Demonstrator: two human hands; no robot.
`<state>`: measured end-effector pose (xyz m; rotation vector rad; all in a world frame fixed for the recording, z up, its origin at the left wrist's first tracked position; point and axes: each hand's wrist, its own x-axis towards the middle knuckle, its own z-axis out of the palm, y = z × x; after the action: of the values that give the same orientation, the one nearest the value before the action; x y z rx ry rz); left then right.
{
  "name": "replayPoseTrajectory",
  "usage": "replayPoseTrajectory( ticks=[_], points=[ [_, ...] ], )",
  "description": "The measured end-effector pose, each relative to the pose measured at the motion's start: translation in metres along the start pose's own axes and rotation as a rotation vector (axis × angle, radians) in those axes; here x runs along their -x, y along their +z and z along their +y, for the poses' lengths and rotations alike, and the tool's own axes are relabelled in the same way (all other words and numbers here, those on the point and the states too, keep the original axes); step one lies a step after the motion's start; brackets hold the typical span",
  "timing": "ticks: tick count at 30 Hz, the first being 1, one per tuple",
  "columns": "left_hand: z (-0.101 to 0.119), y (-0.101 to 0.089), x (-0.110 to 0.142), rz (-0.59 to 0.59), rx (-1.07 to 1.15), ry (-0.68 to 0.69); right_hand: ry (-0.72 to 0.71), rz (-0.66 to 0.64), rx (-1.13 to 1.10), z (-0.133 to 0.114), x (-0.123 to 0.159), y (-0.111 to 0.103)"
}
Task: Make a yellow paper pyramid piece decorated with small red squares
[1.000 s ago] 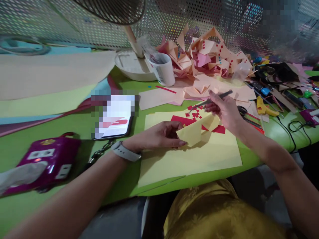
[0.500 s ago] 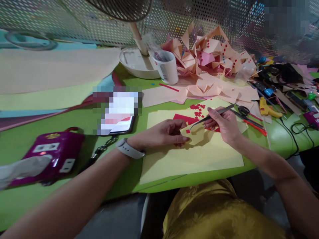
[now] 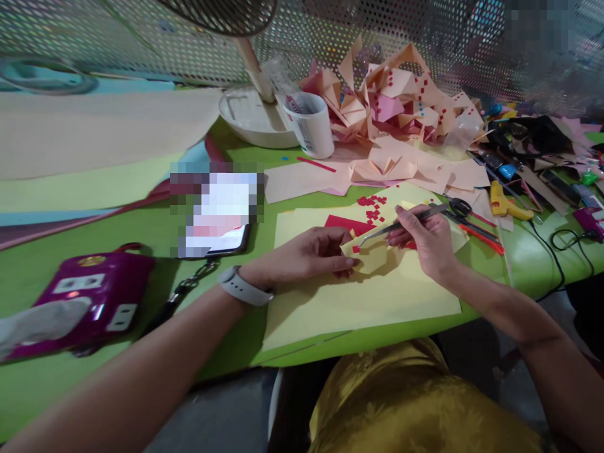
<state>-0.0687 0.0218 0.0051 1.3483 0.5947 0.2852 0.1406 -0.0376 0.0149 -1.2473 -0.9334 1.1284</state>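
Observation:
My left hand (image 3: 302, 255) pinches a folded yellow paper piece (image 3: 372, 257) and holds it down on a large yellow sheet (image 3: 358, 302). My right hand (image 3: 425, 236) grips metal tweezers (image 3: 401, 224), whose tip rests on a small red square (image 3: 355, 249) on the folded piece. A red paper sheet (image 3: 346, 223) and several loose red squares (image 3: 372, 207) lie just beyond. A grey watch sits on my left wrist.
On the green table (image 3: 141, 251) lie a phone (image 3: 217, 220), a magenta device (image 3: 80, 302), a white cup (image 3: 309, 126), a fan base (image 3: 255, 116), a heap of folded peach paper shapes (image 3: 391, 107), scissors (image 3: 467, 217), a yellow glue gun (image 3: 504, 204) and cables at right.
My right hand came down from the loose red squares toward the folded yellow piece, and the tweezers' tip now rests on a red square there. The left hand stayed put.

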Motion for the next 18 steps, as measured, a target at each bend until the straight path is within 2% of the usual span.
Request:
replayPoseTrajectory(
  ticks=[4, 18],
  points=[
    [0.0026, 0.0026, 0.0003, -0.016, -0.015, -0.011, -0.011, -0.003, -0.016, 0.0, 0.0004, -0.0012],
    [0.0016, 0.0045, 0.0009, 0.049, -0.012, -0.021, -0.006, -0.009, -0.02, 0.0016, 0.0014, -0.002]
  ],
)
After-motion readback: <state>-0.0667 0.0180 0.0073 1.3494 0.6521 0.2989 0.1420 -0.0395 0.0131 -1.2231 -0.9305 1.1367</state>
